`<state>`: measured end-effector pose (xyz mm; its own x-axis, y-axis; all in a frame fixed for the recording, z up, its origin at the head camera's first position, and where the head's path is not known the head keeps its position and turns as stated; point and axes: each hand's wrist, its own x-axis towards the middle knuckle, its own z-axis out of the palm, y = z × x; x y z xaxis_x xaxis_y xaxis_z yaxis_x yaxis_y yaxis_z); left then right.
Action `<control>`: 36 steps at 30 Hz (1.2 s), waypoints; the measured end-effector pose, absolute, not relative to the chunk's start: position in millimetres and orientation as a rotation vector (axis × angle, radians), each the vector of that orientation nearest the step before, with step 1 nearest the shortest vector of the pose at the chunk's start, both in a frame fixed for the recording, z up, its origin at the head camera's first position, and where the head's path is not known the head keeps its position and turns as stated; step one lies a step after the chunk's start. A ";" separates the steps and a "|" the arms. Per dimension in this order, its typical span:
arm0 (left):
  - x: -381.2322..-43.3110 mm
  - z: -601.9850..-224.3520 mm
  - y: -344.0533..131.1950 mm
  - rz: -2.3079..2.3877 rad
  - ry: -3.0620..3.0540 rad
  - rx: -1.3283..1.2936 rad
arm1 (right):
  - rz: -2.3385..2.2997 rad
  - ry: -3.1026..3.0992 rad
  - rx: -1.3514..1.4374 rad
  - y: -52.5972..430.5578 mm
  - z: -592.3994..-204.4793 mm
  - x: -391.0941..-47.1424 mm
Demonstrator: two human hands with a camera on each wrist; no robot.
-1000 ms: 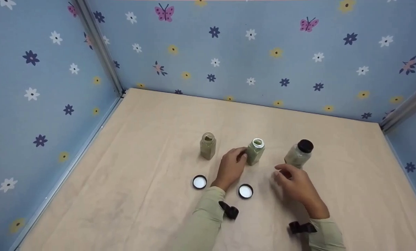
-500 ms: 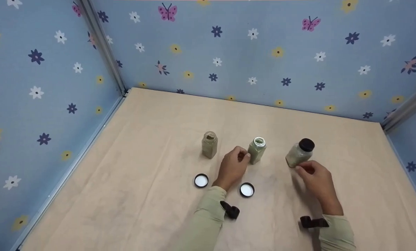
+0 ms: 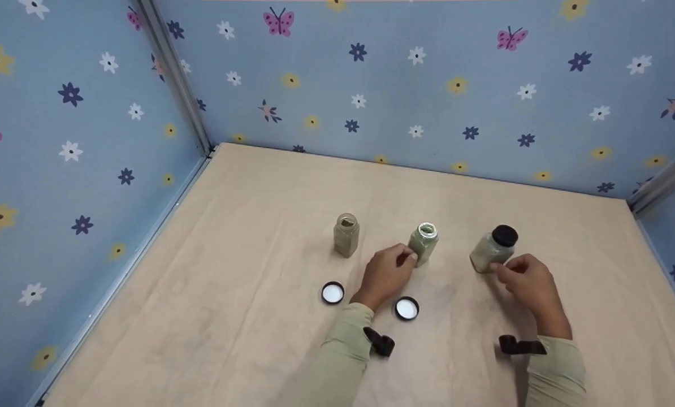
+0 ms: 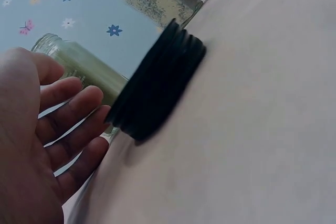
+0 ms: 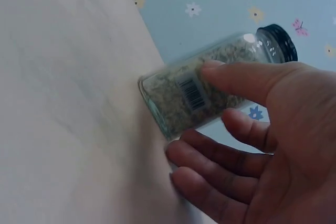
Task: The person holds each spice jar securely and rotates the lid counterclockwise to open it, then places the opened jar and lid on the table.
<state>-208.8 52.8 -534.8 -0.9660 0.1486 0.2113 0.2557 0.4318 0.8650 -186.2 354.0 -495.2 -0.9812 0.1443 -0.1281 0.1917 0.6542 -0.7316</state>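
Observation:
A square glass spice jar of green powder (image 3: 423, 244) stands uncapped in the middle. Beside its lower left side is my left hand (image 3: 387, 274), fingers loosely bent; whether they touch the glass cannot be told. At the right, a spice jar with a black lid (image 3: 491, 252) holds pale flaky contents, and a barcode label shows in the right wrist view. My right hand (image 3: 529, 282) has its thumb against that jar's lower side, the other fingers (image 5: 215, 174) loosely bent below. To the left stands another uncapped spice jar (image 3: 346, 237) with olive-green contents.
Two black lids lie with white insides up: the left lid (image 3: 332, 293) and the right lid (image 3: 407, 308), the latter close to my left wrist. Flower-patterned walls (image 3: 399, 107) border the cloth-covered table (image 3: 230, 237) at the back and sides.
My right hand has moved right and come up against the capped jar. My left hand stays beside the middle jar. The whole head view has shifted slightly.

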 end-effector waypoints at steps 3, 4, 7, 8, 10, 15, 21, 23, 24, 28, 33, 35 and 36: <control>-208.1 -533.2 55.4 -1.541 -2.590 -0.384 | -1.336 2.783 0.268 358.9 -500.1 -186.4; -207.4 -532.8 55.8 -1.526 -2.602 -0.386 | -1.354 2.774 0.262 359.9 -502.4 -186.3; -205.7 -531.6 56.2 -1.491 -2.636 -0.404 | -1.382 2.779 0.247 361.2 -509.0 -186.6; -205.4 -530.9 55.6 -1.487 -2.645 -0.407 | -1.385 2.783 0.243 360.8 -511.1 -186.5; -205.5 -530.0 54.2 -1.496 -2.655 -0.406 | -1.389 2.788 0.243 359.5 -514.0 -187.3; -205.7 -529.1 50.1 -1.529 -2.668 -0.379 | -1.415 2.765 0.228 355.0 -516.8 -189.4; -202.5 -525.3 53.7 -1.573 -2.702 -0.404 | -1.388 2.770 0.192 358.9 -515.4 -186.3; -201.5 -523.2 55.8 -1.544 -2.725 -0.430 | -1.375 2.776 0.185 360.7 -516.8 -185.0; -201.0 -521.8 56.9 -1.526 -2.736 -0.447 | -1.369 2.776 0.179 361.4 -517.3 -184.7; -199.6 -513.0 62.8 -1.436 -2.778 -0.535 | -1.348 2.799 0.141 362.7 -518.3 -184.7; -198.0 -497.5 69.0 -1.433 -2.807 -0.647 | -1.350 2.795 0.132 361.6 -517.9 -185.2; -197.5 -491.5 70.4 -1.465 -2.812 -0.674 | -1.356 2.774 0.145 360.4 -517.0 -185.8; -197.3 -489.2 71.1 -1.477 -2.815 -0.683 | -1.356 2.769 0.150 359.7 -516.7 -186.1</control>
<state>-197.3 71.1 -489.2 -0.9060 0.4123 0.0953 0.3127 0.5006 0.8072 -186.1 359.7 -516.7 -0.9938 0.0631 -0.0917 0.1111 0.6099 -0.7847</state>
